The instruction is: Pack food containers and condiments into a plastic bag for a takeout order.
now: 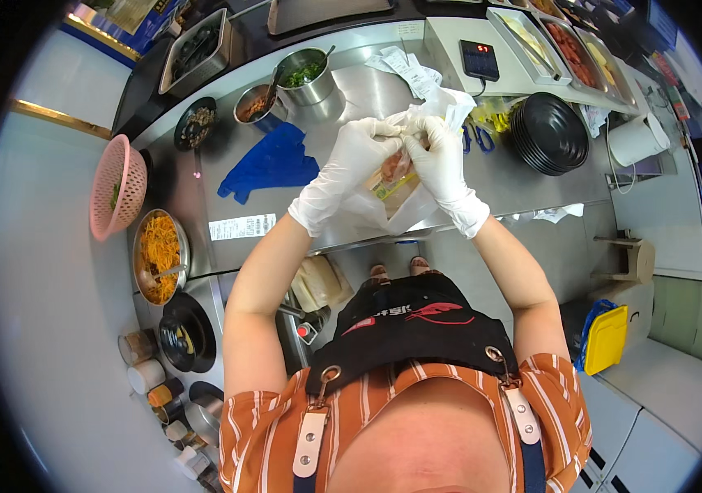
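Observation:
My left hand (360, 154) and my right hand (436, 154), both in white disposable gloves, meet over the steel counter (498, 191). Their fingertips pinch the gathered top of a clear plastic bag (395, 169) with reddish-brown food inside. That bag sits within the opening of a white plastic carrier bag (360, 209), where a yellow-green printed packet (381, 188) also shows. Left of my hands lie a blue cloth (271, 163) and a printed paper slip (242, 227). Blue-handled scissors (480, 139) are just right of my right hand.
Steel pots of chopped greens (304, 74) and brown food (255, 105) stand behind the cloth. Stacked black plates (551, 132) are at the right. A bowl of orange shreds (163, 246) and a pink colander (118, 185) line the left. A digital scale display (479, 60) sits on the shelf.

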Motion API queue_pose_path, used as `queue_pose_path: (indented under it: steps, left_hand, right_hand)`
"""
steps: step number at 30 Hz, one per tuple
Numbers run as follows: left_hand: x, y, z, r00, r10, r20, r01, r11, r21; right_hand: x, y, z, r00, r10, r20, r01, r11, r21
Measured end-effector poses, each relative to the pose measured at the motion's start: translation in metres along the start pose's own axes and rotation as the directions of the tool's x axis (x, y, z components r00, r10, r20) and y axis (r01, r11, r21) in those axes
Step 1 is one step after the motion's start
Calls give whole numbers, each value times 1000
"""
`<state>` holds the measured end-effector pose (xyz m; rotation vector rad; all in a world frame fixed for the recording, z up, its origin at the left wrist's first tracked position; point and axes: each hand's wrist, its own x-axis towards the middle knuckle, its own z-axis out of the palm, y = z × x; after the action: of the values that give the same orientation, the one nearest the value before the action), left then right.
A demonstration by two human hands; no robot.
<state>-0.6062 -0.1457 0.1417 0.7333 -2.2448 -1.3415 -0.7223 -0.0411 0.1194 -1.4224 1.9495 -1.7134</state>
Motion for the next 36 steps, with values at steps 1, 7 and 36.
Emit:
queue_pose_path:
  steps: [1,7,36]
  left_hand:
    - [1,0,1,1000,-5,-9,5,1000,1]
    - [6,16,6,973,-229,20,229,966,-118]
    - [-3,20,-14,930,-325,171,356,911,-208]
  right_hand:
    - [0,1,-1,1000,-26,-14,26,1000,6]
    - [7,17,-10,987,-162,-14,162,987,18]
    - [27,12,-22,908,-271,319,303,952,-52]
